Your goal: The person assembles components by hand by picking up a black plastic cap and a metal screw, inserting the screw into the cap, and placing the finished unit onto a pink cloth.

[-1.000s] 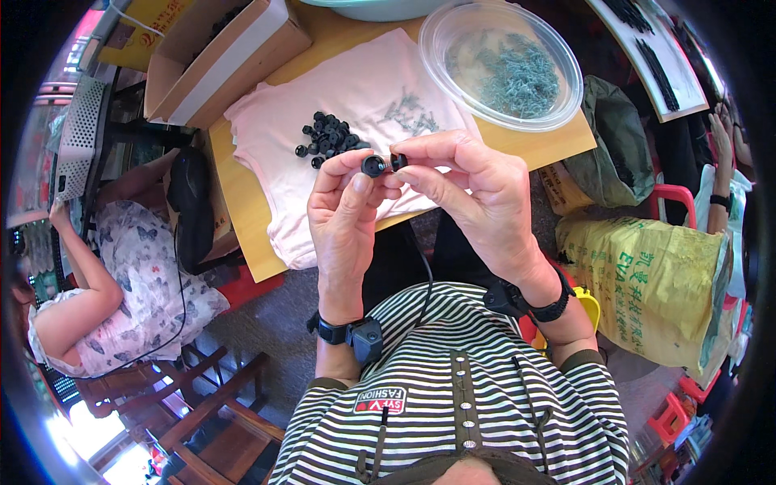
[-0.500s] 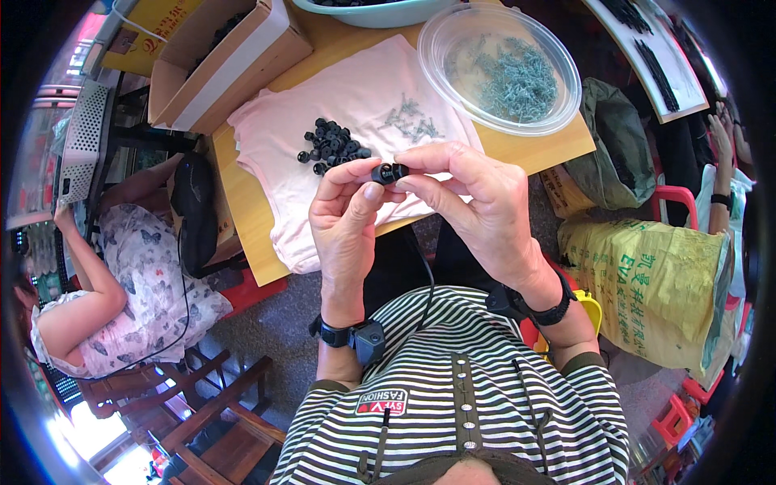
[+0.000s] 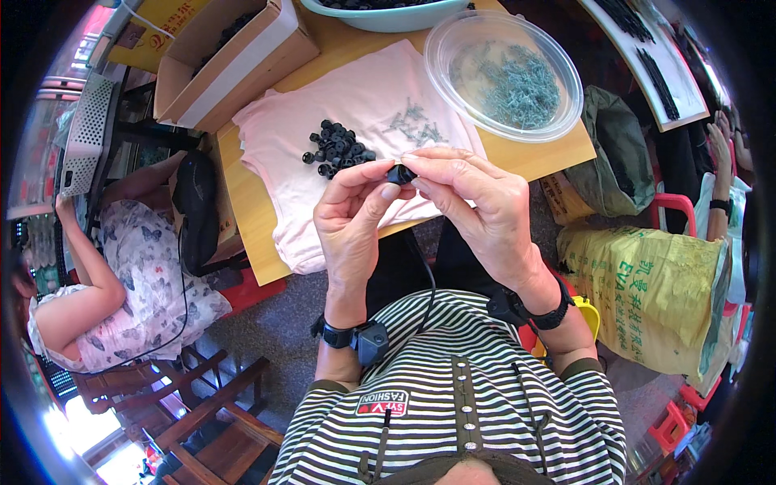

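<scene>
Between the fingertips of both hands is a small black round plastic part [image 3: 400, 174], held above the near edge of the table. My left hand [image 3: 349, 208] pinches its left end between thumb and fingers. My right hand [image 3: 477, 190] is closed on its right end and covers much of it. Just beyond lies a heap of similar black round parts [image 3: 339, 147] on a pink cloth [image 3: 299, 226]. To the right of the heap, several small metal screws [image 3: 416, 125] are scattered on the cloth.
A clear round tub [image 3: 517, 85] of screws stands at the far right of the table [image 3: 566, 149]. A cardboard box [image 3: 242, 69] with black parts and a pale blue basin [image 3: 392, 16] are at the back. Another person [image 3: 153, 267] sits left; yellow sacks [image 3: 638, 291] stand right.
My hands have shifted slightly right, and the right fingers now cover more of the black part. The whole scene has moved a little in the picture.
</scene>
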Motion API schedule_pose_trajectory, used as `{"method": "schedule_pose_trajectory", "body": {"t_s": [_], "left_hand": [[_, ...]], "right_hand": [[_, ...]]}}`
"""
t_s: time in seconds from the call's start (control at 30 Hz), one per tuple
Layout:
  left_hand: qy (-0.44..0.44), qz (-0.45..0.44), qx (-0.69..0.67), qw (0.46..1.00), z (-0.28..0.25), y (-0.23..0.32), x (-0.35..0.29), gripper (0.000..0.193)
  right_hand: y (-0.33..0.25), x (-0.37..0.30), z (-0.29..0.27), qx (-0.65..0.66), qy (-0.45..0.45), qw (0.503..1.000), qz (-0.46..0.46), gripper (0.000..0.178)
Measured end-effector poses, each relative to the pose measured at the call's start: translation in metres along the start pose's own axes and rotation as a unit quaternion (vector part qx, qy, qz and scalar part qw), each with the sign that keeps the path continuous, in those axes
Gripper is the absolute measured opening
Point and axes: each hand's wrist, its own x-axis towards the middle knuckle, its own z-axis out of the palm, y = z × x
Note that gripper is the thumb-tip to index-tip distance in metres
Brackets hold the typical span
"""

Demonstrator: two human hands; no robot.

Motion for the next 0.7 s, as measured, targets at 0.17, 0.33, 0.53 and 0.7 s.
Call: {"method": "schedule_pose_trajectory", "body": {"t_s": [0.17,0.33,0.53,0.7], "left_hand": [[-0.009,0.000,0.032,0.999,-0.001,0.000,-0.001,0.024],[-0.010,0.005,0.059,0.998,0.000,-0.002,-0.001,0.025],[0.001,-0.005,0.029,1.000,0.002,-0.002,0.000,0.023],[0.043,-0.023,0.031,0.998,0.004,-0.003,0.000,0.020]], "right_hand": [[0.003,-0.001,-0.001,0.049,-0.005,0.997,0.055,0.018],[0.006,-0.002,0.004,0.155,0.014,0.979,0.129,0.016],[0.009,-0.003,0.005,0.038,0.013,0.999,0.037,0.019],[0.005,-0.003,0.009,0.005,0.007,1.000,0.019,0.029]]}}
